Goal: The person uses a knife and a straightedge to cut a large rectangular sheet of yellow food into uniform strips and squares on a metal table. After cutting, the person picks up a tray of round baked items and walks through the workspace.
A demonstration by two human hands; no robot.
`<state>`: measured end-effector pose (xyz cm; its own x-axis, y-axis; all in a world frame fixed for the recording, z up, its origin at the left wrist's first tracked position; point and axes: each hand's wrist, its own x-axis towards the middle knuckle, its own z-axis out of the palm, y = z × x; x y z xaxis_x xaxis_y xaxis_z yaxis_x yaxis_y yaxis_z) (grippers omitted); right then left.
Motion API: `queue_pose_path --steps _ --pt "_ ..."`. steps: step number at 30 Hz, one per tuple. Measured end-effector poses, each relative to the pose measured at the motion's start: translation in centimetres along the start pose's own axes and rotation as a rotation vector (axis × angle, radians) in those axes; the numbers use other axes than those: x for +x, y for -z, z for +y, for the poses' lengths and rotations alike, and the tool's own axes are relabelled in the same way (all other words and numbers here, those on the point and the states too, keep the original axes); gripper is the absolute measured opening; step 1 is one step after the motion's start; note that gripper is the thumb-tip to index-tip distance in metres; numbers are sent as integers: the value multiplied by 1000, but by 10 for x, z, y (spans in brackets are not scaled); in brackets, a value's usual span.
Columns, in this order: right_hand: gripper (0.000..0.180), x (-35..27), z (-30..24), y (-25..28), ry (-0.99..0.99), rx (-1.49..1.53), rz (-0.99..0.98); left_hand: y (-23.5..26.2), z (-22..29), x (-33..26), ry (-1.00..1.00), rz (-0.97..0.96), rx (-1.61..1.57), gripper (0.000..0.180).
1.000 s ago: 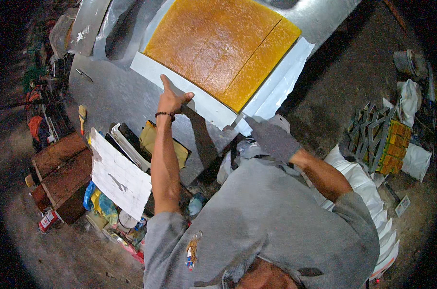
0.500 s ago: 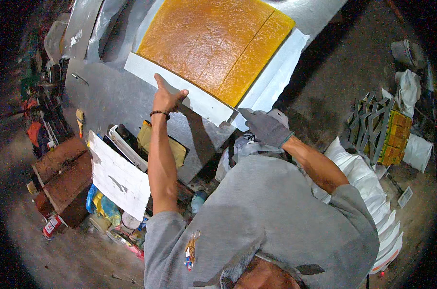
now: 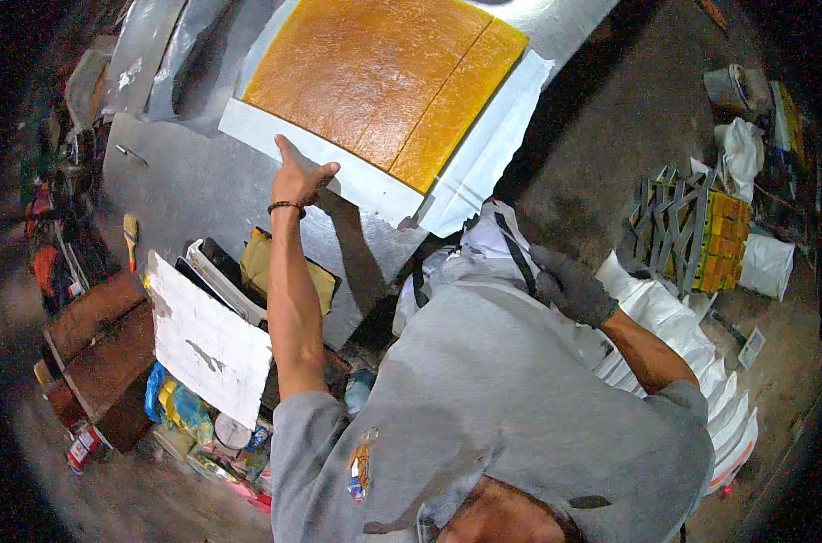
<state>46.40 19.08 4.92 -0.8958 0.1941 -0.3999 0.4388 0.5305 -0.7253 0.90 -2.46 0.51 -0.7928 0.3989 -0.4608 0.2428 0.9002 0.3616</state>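
A flat, glossy amber-orange slab (image 3: 375,81) with straight score lines lies on a white sheet (image 3: 483,149) on the metal table. Along its near edge runs a pale strip (image 3: 357,172). My bare left hand (image 3: 302,178), with a dark beaded bracelet at the wrist, rests at this strip with index finger and thumb stretched apart; its other fingers are partly hidden. My right hand (image 3: 574,285), in a dark grey glove, is down beside the white, black-striped cloth (image 3: 506,235) at my right side. Its fingertips are hidden there, so any hold is unclear.
The metal table (image 3: 171,172) carries a pen-like object (image 3: 132,156) at left. A brush (image 3: 131,237), a white board (image 3: 212,339) and a brown box (image 3: 103,344) are nearer left. White sacks (image 3: 669,339) and a metal lattice (image 3: 673,226) stand right.
My right hand has drawn back from the sheet's near corner, down and right to my side. My left hand stays at the strip. The whole view has shifted slightly.
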Motion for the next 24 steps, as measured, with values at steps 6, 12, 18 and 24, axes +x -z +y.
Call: queue_pose_path --steps 6,12,18,24 --pt "45 124 -50 -16 -70 178 117 2 12 9 76 57 71 137" --pt "48 204 -78 -46 -176 259 -42 -12 37 12 331 172 -55 130" --pt "47 206 -77 -42 -142 278 -104 -11 36 11 336 161 -123 126" --pt "46 210 -80 -24 -175 357 -157 -5 48 -3 335 220 -166 122"
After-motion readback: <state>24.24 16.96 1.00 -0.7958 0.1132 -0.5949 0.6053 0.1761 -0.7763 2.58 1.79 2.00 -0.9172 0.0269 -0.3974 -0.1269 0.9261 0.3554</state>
